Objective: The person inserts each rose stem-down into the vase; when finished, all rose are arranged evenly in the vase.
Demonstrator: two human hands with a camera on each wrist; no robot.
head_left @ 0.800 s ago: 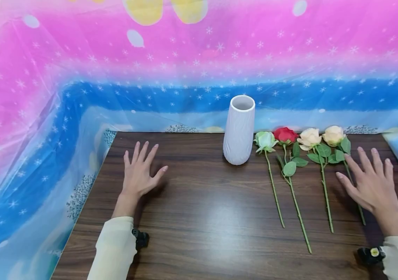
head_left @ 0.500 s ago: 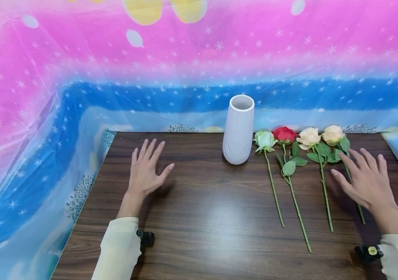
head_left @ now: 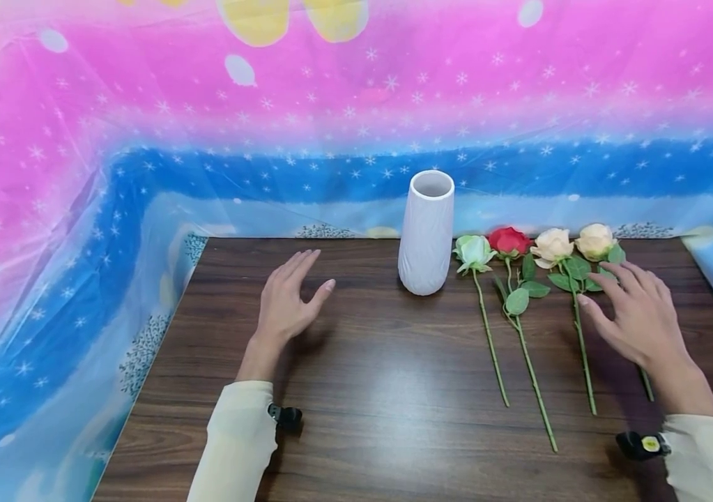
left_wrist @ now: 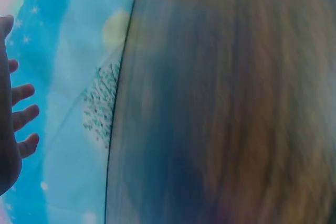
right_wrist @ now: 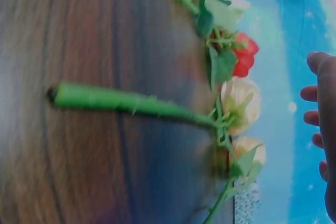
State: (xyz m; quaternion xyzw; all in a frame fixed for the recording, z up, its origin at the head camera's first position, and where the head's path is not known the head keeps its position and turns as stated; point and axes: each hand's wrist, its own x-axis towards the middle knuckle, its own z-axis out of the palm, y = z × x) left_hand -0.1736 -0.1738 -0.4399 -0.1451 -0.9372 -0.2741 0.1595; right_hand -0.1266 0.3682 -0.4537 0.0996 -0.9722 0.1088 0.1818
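Observation:
My left hand (head_left: 286,305) hovers over the left part of the wooden table, holding nothing, its fingers extended and thumb apart. Over the stem of the rightmost cream rose (head_left: 595,242) is my right hand (head_left: 640,322), fingers slightly bent and free of any object; it hides part of that stem. Beside this flower lie a peach rose (head_left: 553,247), a red rose (head_left: 509,242) and a pale green rose (head_left: 474,252), stems toward me. A tall white vase (head_left: 426,244) stands upright left of them. The right wrist view shows the peach rose's green stem (right_wrist: 121,100) up close.
The dark wooden table (head_left: 356,362) reaches back to a pink and blue printed cloth (head_left: 331,104) hung behind it and along the left side. A small black wrist camera (head_left: 285,417) sits at the left sleeve, another camera (head_left: 641,445) at the right.
My left hand has moved right over the table, its fingers drawing closer together. My right hand has shifted left toward the peach rose's stem, fingers bending a little. Vase and roses stay put.

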